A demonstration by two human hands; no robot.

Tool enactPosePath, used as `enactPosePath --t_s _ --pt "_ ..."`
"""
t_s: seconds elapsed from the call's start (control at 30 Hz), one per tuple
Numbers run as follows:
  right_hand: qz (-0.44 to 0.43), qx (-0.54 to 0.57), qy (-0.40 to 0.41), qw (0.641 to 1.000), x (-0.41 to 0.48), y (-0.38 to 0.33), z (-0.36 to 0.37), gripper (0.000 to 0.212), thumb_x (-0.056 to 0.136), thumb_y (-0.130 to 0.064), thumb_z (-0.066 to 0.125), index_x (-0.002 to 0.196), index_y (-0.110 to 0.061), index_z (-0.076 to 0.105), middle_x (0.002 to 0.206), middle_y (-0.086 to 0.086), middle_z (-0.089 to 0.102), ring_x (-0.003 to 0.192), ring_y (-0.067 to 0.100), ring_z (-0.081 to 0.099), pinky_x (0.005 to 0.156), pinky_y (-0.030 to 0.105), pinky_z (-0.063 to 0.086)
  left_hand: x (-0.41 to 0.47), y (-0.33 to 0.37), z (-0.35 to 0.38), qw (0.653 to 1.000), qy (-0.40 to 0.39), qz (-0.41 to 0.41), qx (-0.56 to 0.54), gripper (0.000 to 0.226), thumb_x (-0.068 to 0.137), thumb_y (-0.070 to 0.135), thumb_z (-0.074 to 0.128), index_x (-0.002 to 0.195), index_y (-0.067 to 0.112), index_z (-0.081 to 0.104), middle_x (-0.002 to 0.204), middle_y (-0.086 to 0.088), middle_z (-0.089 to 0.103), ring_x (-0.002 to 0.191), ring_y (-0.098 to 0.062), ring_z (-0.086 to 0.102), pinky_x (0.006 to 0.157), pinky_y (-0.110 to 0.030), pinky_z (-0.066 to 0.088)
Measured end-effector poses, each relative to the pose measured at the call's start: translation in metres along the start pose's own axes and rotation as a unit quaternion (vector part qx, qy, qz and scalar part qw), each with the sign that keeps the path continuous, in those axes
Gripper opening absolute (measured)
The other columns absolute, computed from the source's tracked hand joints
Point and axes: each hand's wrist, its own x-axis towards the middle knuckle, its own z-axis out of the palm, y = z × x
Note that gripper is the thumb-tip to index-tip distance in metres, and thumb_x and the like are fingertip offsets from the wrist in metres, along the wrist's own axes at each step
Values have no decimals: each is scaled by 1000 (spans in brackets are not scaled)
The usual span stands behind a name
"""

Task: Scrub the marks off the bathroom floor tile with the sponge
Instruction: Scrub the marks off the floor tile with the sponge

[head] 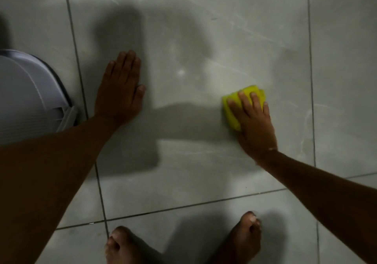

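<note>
Leftmost, white plastic bin seen at frame edge, beside grout line. Left hand laid flat on tile, fingers extended and together, nothing held. Small pale mark seen on tile between hands. Yellow sponge pressed to tile under right hand, fingers spread over its top, sponge pinned beneath them. Faint whitish streaks visible right of sponge. Two bare feet seen at bottom edge.
</note>
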Motion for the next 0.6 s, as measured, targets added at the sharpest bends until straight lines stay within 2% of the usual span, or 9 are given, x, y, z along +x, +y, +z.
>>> enactPosePath --t_s 0.07,0.1,0.2,0.27,0.33,0.4,0.5,0.53,0.6 --pt "138 73 33 987 17 -49 -3 80 82 -24 60 152 -33 23 163 10 21 149 42 11 116 64 14 0 -1 -3 1000 2 -5 2 65 99 35 34 156 7 21 165 -17 21 154 -33 15 126 -47 10" --pt "103 71 39 991 14 -66 1 81 80 -23 58 152 -32 23 163 10 20 149 42 7 116 65 13 0 -1 -4 1000 3 -6 4 65 99 34 34 156 6 21 165 -17 21 154 -34 16 126 -47 11" --pt "-217 -14 -32 975 -37 -42 14 86 75 -21 53 153 -34 18 163 6 17 150 41 3 118 64 14 0 2 -6 1000 4 -7 4 64 99 34 34 156 5 23 165 -18 21 154 -34 16 126 -47 11" --pt "-300 -59 -72 949 -49 14 6 82 79 -21 49 153 -35 17 163 3 19 151 37 8 118 61 18 -1 1 -5 1000 6 -11 3 64 99 34 34 155 5 24 164 -18 22 154 -33 17 126 -47 11" --pt "-216 -80 -75 970 -38 56 -1 78 85 -20 48 154 -33 12 163 8 18 150 41 8 116 62 20 -1 2 -4 1000 9 -8 5 64 99 33 35 155 5 24 164 -18 23 154 -33 17 126 -47 11" --pt "35 6 -37 999 -3 56 -5 83 82 -26 52 154 -31 13 164 11 15 150 42 7 116 63 17 0 3 -4 1000 7 -5 6 64 99 33 35 155 5 24 164 -18 23 154 -34 18 126 -47 12" --pt "314 143 42 938 59 -12 -15 78 82 -35 54 153 -30 20 164 10 14 150 41 7 116 64 11 -1 4 -5 1000 10 -7 7 64 99 34 35 155 4 25 164 -18 24 153 -34 19 126 -48 13" --pt "265 135 46 954 65 -30 -15 73 87 -32 53 153 -31 20 164 10 14 150 42 5 117 65 8 -1 3 -5 1000 10 -7 8 64 99 34 35 155 4 25 164 -18 24 154 -34 19 126 -48 13" --pt "-30 52 12 998 39 -36 0 66 91 -23 44 153 -31 22 163 9 17 150 42 6 119 63 6 -1 4 -5 1000 5 -6 8 63 99 34 35 155 5 25 164 -17 23 154 -33 18 126 -47 13"
